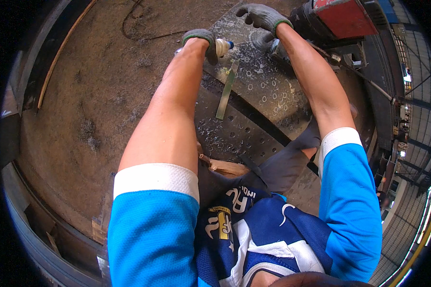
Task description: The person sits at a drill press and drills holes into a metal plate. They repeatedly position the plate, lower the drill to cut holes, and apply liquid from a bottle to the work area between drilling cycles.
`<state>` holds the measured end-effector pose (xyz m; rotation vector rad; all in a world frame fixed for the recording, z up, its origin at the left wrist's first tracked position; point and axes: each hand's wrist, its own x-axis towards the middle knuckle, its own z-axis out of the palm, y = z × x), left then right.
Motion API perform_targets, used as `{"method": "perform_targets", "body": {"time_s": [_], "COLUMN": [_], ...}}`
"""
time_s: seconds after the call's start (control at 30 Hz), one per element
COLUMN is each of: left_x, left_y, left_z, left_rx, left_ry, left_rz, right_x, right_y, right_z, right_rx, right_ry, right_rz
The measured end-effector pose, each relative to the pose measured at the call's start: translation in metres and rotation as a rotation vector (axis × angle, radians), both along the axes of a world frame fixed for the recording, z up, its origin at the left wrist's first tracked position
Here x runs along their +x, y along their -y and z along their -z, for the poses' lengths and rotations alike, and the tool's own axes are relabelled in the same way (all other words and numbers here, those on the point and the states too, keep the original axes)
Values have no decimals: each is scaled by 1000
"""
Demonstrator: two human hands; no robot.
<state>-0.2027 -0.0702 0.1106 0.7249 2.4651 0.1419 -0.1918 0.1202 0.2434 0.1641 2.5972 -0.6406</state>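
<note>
My left hand (203, 39), in a grey glove with a green cuff edge, is closed around a pale plastic bottle (222, 47). The bottle's blue cap points right, and its middle is hidden by the glove. Farther right, my right hand (264, 18), gloved the same way, reaches over the far part of a metal plate (268, 83) with its fingers apart; I see nothing in it. Round marks and wet-looking patches cover the plate. A narrow flat metal strip (227, 91) lies on the near side of the bottle, across a dark gap.
A red and black machine (345, 19) stands at the far right, close to my right hand. Nearer me is a dark plate with several holes (225, 131), strewn with metal shavings. A dark cable (124, 24) curls over the brown surface at the far left.
</note>
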Motion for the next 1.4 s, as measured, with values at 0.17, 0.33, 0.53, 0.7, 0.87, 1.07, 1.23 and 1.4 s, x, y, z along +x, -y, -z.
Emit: {"method": "perform_targets", "body": {"time_s": [0.17,0.33,0.53,0.7,0.87,1.07,1.23,1.4], "left_x": [-3,-6,-1,3,6,13,16,14], "left_y": [-1,1,3,2,5,7,8,3], "left_z": [6,10,5,1,0,-11,-17,-8], "left_rx": [10,5,93,146,113,53,77,73], "left_ry": [0,18,17,73,20,90,156,126], "left_rz": [-2,-6,-34,-105,-11,-190,-196,-178], "right_x": [-7,-24,-28,-29,-30,-21,-23,-30], "right_y": [-7,-23,-30,-34,-34,-28,-27,-34], "right_z": [10,39,49,56,64,56,59,68], "right_rx": [83,194,209,227,196,198,242,232], "right_ry": [-31,-222,-263,-298,-336,-251,-301,-267], "right_rz": [-84,-390,-445,-461,-467,-341,-446,-445]}}
